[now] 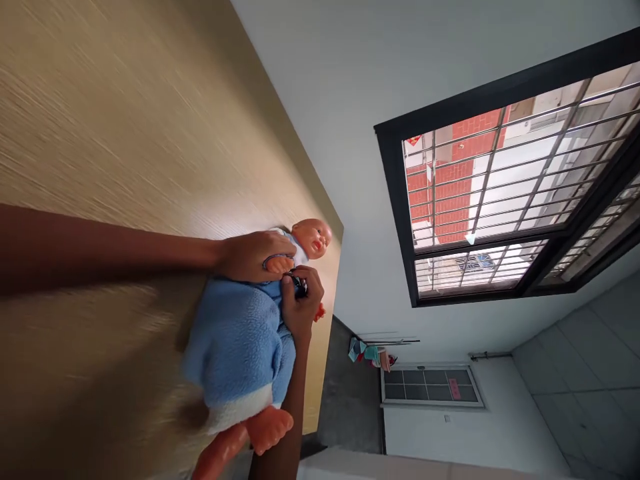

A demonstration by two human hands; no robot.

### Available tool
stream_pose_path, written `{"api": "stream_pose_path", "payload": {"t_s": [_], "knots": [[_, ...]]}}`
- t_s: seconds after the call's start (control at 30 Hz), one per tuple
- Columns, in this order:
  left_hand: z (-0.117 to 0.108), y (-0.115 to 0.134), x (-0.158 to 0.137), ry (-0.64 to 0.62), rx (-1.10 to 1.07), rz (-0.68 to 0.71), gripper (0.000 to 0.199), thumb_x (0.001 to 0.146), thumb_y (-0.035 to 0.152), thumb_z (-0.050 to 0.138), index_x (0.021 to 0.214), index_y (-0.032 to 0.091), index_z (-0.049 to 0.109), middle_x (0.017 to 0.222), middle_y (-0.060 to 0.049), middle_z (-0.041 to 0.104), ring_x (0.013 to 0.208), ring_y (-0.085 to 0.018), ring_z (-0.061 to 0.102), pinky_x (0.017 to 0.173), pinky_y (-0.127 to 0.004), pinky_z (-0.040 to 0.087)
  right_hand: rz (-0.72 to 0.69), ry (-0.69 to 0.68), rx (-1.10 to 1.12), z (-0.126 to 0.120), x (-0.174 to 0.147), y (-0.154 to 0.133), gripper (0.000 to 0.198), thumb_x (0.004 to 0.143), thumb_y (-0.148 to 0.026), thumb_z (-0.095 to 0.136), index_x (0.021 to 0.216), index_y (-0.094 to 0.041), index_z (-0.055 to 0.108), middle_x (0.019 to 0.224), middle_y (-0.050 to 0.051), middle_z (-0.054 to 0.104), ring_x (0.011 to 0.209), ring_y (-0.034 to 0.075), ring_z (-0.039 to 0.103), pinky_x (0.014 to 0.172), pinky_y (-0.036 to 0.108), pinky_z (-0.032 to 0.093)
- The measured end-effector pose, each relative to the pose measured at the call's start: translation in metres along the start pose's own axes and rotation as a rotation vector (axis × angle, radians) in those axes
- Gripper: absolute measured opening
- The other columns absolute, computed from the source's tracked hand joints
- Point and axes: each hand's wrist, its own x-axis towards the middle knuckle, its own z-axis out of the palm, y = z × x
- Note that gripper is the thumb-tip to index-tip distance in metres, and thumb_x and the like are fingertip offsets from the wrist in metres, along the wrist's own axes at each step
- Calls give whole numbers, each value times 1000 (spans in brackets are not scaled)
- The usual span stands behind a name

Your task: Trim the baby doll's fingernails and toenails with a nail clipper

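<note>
A baby doll (pixel 240 333) in fleecy blue clothes with white trim lies on a wooden table (pixel 125 133). Its bare head shows beyond my hands, and its feet point back towards me. My left hand (pixel 255 257) is closed over the doll's upper body, its fingers bent around the doll's arm and clothing. One small doll hand pokes out beside it. Close by, at the doll's chest, my right hand (pixel 303 303) pinches a small shiny black thing (pixel 299 288) between thumb and fingers. What that thing is cannot be made out. The left fingertips are partly hidden.
The view is turned sideways. A white wall (pixel 310 67) with a barred, black-framed window (pixel 395 213) runs along the table's far edge. Beyond the table's end lie a grey floor (pixel 350 393), buckets and cleaning things (pixel 373 353), and a paned door (pixel 430 385).
</note>
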Motion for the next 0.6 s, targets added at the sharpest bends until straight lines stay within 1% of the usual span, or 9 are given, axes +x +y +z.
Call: {"api": "stream_pose_path", "payload": {"t_s": [0.1,0.23,0.33,0.53,0.6], "knots": [[1,0,1,0,3,3,20,84,30,48,71,15,53,73,-2,55,74,-14,42,76,-27,34,-5,-14,-35,-1,0,0,24,92,-40,59,84,-18,61,87,5,64,85,16,62,77,31,52],[3,-2,1,-12,1,18,23,84,33,46,70,16,54,71,-2,55,71,-13,42,75,-28,35,-33,-8,-6,-3,0,2,17,91,-34,62,85,-19,62,88,4,64,85,15,62,77,31,52],[6,-4,1,-8,17,12,27,84,38,45,73,16,56,72,-2,54,71,-13,42,73,-28,35,-50,-13,-1,-4,-1,3,14,91,-32,63,86,-19,63,88,3,64,86,15,62,78,31,51],[9,-7,2,-30,60,0,33,81,44,41,71,15,54,70,-1,50,71,-12,41,73,-27,34,-85,-38,-28,-6,-2,9,18,94,-35,61,87,-19,61,91,4,63,89,14,61,80,32,52],[11,-8,1,-29,76,13,37,82,45,37,73,14,56,70,-1,49,72,-12,41,74,-27,34,-100,-43,-53,-6,-3,10,19,95,-37,59,88,-19,60,92,4,63,90,14,61,81,32,52]]}}
